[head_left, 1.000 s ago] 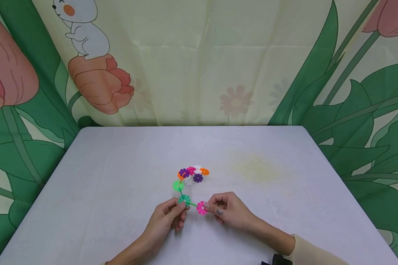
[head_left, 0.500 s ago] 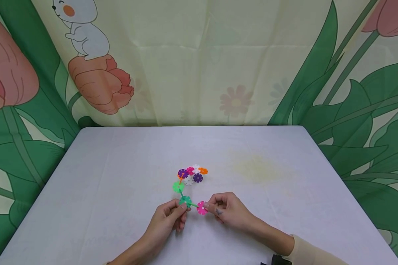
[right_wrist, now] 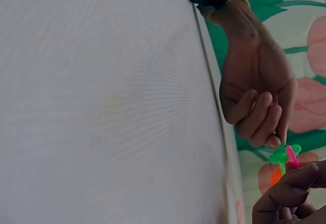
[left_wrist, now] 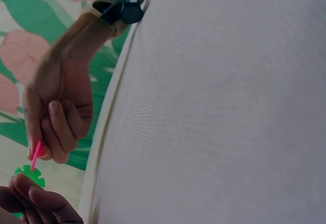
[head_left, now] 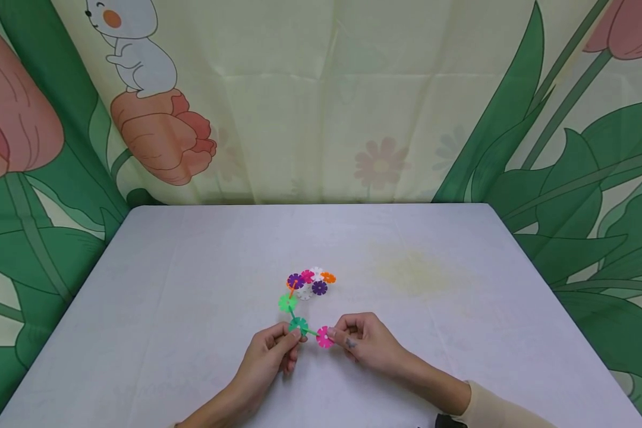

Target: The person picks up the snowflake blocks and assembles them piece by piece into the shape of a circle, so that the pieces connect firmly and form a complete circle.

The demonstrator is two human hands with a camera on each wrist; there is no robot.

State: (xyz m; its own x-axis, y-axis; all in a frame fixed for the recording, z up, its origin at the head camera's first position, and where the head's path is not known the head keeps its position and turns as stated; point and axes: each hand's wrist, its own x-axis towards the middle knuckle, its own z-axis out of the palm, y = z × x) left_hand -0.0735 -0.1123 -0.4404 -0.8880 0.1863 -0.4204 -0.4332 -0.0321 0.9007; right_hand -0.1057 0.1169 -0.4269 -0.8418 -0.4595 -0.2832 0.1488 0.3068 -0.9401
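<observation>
A chain of coloured plastic snowflake discs is held up between both hands in the head view. My left hand [head_left: 270,353] pinches a teal-green disc [head_left: 298,324] between thumb and fingers. My right hand [head_left: 371,342] pinches the right edge of a pink disc [head_left: 323,337]. A green disc seen edge-on [head_left: 312,332] links these two. From the teal disc the chain runs away past a light green disc [head_left: 287,302] and an orange one to a purple disc [head_left: 295,280]. In the left wrist view the pink disc [left_wrist: 35,156] shows edge-on beside a green disc [left_wrist: 31,175].
Behind the hands, a white disc [head_left: 304,292], a dark purple disc [head_left: 319,288] and an orange disc [head_left: 329,277] sit by the chain's far end. A white cloth covers the table [head_left: 192,285], with a yellowish stain [head_left: 414,273]. A printed curtain [head_left: 310,119] hangs behind.
Both hands keep their grips almost still. The right hand and pink disc have dipped very slightly, and the chain's far end has shifted a little.
</observation>
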